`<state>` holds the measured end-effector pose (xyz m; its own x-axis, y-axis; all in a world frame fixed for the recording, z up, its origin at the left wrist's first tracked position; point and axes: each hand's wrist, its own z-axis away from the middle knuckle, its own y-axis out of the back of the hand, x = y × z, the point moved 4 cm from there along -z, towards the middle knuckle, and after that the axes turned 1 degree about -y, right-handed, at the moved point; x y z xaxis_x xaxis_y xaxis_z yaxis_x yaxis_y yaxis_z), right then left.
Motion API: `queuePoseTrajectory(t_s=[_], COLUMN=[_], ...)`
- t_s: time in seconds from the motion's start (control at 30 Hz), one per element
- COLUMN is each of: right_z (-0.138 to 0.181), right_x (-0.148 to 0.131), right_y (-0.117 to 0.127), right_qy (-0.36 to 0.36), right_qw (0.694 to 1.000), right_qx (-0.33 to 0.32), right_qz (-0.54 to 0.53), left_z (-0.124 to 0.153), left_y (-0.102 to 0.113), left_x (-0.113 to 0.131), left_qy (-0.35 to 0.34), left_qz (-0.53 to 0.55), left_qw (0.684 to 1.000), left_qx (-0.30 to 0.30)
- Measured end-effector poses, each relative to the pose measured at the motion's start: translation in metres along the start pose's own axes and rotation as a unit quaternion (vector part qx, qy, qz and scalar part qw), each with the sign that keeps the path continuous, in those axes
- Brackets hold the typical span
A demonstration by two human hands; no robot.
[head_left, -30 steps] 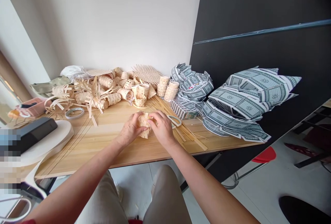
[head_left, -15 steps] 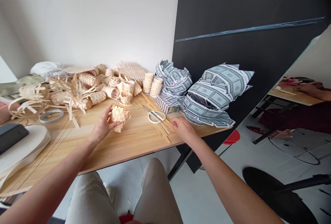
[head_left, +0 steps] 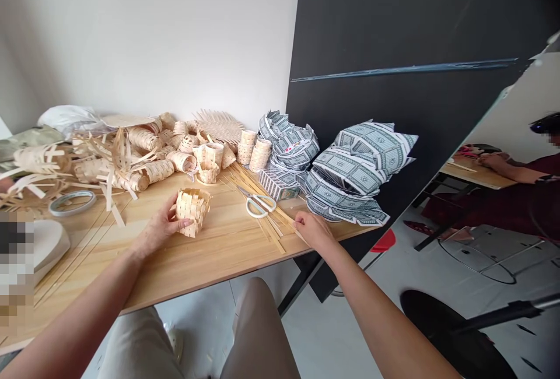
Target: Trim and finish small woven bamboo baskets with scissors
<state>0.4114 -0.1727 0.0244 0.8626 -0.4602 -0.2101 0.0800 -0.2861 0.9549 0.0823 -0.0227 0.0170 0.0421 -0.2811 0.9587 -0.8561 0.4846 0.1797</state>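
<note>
A small cup-shaped basket [head_left: 193, 211] woven from pale wood strips is in my left hand [head_left: 160, 227], thumb on its near side and fingers around its left. Short strip ends stick up around its rim. My right hand [head_left: 314, 230] is closed in a pinch at the table's front edge, on the end of a thin strip. That strip belongs to a loose bundle of thin yellowish strips [head_left: 273, 230] lying left of the hand. Across the bundle lie white-handled scissors [head_left: 261, 206], their blades pointing to the back left.
Woven baskets [head_left: 160, 171] and curled strips pile up at the back left, near a tape roll [head_left: 72, 203]. Stacked small baskets [head_left: 259, 155] stand behind the scissors. Grey-green patterned folded pieces [head_left: 347, 172] are heaped at the right end. Another person [head_left: 525, 175] sits at a table beyond.
The basket in my left hand has turned more upright, its rim now facing up. My right hand keeps its pinch at the strips. The whole view has shifted slightly.
</note>
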Motion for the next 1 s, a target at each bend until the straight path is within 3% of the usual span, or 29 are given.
queuePoseTrajectory(t_s=[0.3, 0.53, 0.7, 0.9, 1.0], right_z=[0.011, 0.025, 0.045, 0.061, 0.065], right_x=[-0.003, 0.011, -0.005, -0.037, -0.044], right_y=[0.009, 0.015, 0.010, 0.012, 0.010], right_qy=[-0.038, -0.085, -0.028, 0.008, 0.010], right_qw=[0.997, 0.975, 0.916, 0.836, 0.795], right_qx=[0.063, 0.070, 0.014, -0.040, -0.074], right_qz=[-0.018, -0.195, -0.400, -0.546, -0.602], left_z=[-0.002, 0.004, 0.005, 0.009, 0.016], left_y=[0.000, -0.002, -0.006, -0.001, 0.013], left_x=[-0.001, 0.005, 0.006, 0.005, 0.018], left_qy=[-0.038, -0.019, -0.023, -0.007, 0.009], left_qz=[0.033, 0.030, 0.048, 0.048, -0.004], left_qw=[0.999, 0.999, 0.997, 0.993, 0.998], left_qx=[-0.004, -0.016, -0.053, -0.108, -0.058])
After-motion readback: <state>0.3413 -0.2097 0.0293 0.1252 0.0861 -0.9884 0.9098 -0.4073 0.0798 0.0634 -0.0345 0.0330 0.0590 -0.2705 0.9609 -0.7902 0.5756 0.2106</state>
